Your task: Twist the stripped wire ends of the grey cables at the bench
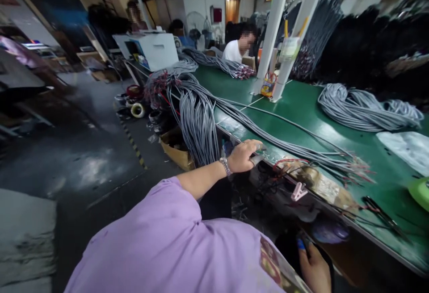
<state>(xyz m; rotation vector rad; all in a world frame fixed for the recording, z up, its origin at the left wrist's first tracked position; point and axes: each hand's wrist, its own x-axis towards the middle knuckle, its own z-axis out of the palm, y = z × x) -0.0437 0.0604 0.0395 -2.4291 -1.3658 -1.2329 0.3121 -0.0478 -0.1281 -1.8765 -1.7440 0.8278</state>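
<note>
My left hand (244, 155) rests at the front edge of the green table (295, 101), thumb apart from the fingers and nothing held in it. Grey wrapping shows on its fingers, and a metal bracelet (225, 166) circles the wrist. Just beyond it a bundle of grey cables (254, 127) stretches along the table, its stripped reddish ends to the right. Low beside the table, my right hand (315, 266) has curled fingers with blue wrapping on one; what lies between them is dark and cannot be made out.
A pink clip (299, 191) sits at the table edge, with dark pliers-like tools (385, 217) farther right. Coiled grey cables (365, 110) lie at the back right. White posts (273, 34) rise from the table. More cables (197, 123) hang over a cardboard box (176, 150). A person (233, 51) sits across.
</note>
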